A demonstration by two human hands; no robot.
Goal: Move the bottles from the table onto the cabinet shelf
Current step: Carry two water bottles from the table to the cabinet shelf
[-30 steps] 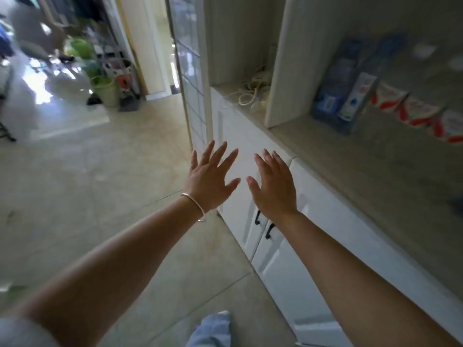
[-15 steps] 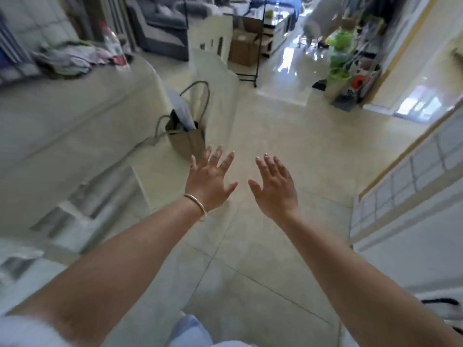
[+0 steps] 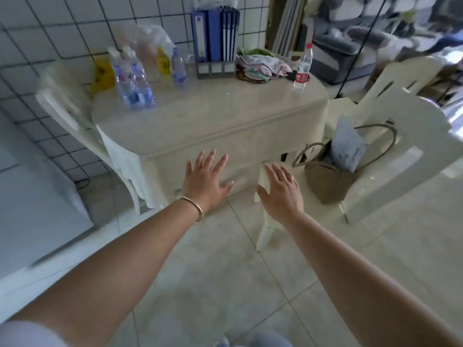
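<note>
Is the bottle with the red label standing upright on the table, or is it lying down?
Upright. The red-label bottle stands on its base near the table's right edge, red cap on top.

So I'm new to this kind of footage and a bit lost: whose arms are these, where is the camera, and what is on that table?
The camera sits on a person's head, looking forward and down, so the two arms reaching into the picture are that person's own. There is no machine here. The left hand, with a bracelet on its wrist, and the right hand are both open with spread fingers and hold nothing.

Ahead is a pale table. On it stand a cluster of blue-label bottles, one small bottle behind them, and a red-label bottle at the right edge. Blue binders, a pile of cloths and plastic bags lie at the back. A chair with a bag on it stands to the right.
</note>
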